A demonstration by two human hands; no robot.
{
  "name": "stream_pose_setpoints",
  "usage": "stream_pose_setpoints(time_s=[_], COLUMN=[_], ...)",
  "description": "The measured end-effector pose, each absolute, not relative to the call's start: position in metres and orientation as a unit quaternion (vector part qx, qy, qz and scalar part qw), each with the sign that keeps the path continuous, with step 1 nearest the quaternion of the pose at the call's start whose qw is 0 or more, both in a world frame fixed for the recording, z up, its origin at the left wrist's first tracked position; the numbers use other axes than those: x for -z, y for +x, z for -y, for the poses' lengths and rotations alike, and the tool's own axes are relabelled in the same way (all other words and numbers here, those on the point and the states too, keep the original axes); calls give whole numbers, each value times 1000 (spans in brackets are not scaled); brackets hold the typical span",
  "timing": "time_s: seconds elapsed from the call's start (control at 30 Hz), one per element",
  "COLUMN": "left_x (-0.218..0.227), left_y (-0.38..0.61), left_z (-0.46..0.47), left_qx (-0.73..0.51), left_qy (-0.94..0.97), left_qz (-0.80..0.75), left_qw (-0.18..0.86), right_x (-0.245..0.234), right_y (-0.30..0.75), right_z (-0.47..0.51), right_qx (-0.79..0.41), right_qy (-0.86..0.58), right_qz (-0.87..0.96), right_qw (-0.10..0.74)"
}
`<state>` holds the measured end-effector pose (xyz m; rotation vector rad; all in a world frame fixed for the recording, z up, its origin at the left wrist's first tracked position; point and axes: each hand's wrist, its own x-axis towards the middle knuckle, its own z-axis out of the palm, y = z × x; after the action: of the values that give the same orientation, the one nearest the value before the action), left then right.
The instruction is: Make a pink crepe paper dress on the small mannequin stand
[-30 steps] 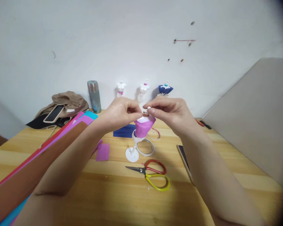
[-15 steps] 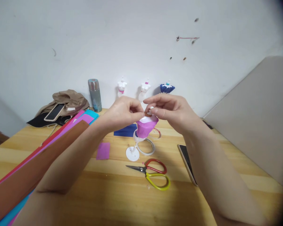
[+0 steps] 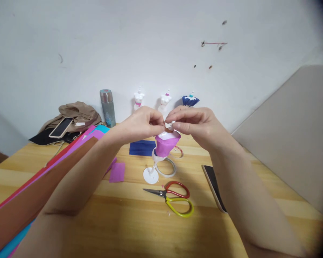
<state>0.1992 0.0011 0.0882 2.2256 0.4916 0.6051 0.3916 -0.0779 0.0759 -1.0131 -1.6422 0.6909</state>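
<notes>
A small white mannequin [image 3: 158, 157] leans over, its round base lower left of its top, with purple crepe paper [image 3: 165, 145] wrapped about its torso. A narrow brown strip [image 3: 169, 129] shows around its neck. My left hand [image 3: 144, 124] is closed in a pinch at the left side of the neck, on the strip's end as far as I can see. My right hand [image 3: 195, 123] has thumb and fingers closed around the white neck knob [image 3: 172, 124] from the right. The fingertips partly hide the neck.
Scissors [image 3: 165, 195] lie in front of the mannequin. Behind it are tape rolls [image 3: 174, 168] and blue paper [image 3: 142, 148]; a purple square [image 3: 117, 172] is left. A phone [image 3: 214, 188] lies right, coloured paper sheets [image 3: 51, 168] left. Several mannequins [image 3: 165, 100] and a flask [image 3: 107, 107] stand behind.
My left fingers have shifted slightly up at the neck, and more of the white neck shows between the hands. The mannequin keeps nearly the same tilt.
</notes>
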Motion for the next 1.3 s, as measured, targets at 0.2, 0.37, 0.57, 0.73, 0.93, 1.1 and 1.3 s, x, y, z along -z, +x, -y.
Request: stream_pose_setpoints(time_s=[0.2,0.37,0.57,0.73,0.93,1.1,1.3], left_x=[-91,-91,-91,-87,-80,-80,-76], left_y=[202,204,204,197,199,196,178], left_z=[-2,-1,0,1,2,5,26], left_qx=[-238,-256,-259,-259,-305,-390,-398], left_qy=[878,883,881,874,857,832,840], left_qz=[-203,-202,-204,-202,-228,-265,-247], left_qw=[361,337,339,359,346,294,275], right_x=[-73,-74,-73,-73,-75,-75,-73], right_y=[392,391,390,389,388,388,388], right_z=[77,78,78,80,82,82,82], right_qx=[-298,-303,-295,-280,-278,-281,-289], right_qy=[-401,-400,-401,-435,-444,-446,-436], right_qz=[683,680,679,674,675,667,660], right_qw=[532,535,540,527,520,526,539])
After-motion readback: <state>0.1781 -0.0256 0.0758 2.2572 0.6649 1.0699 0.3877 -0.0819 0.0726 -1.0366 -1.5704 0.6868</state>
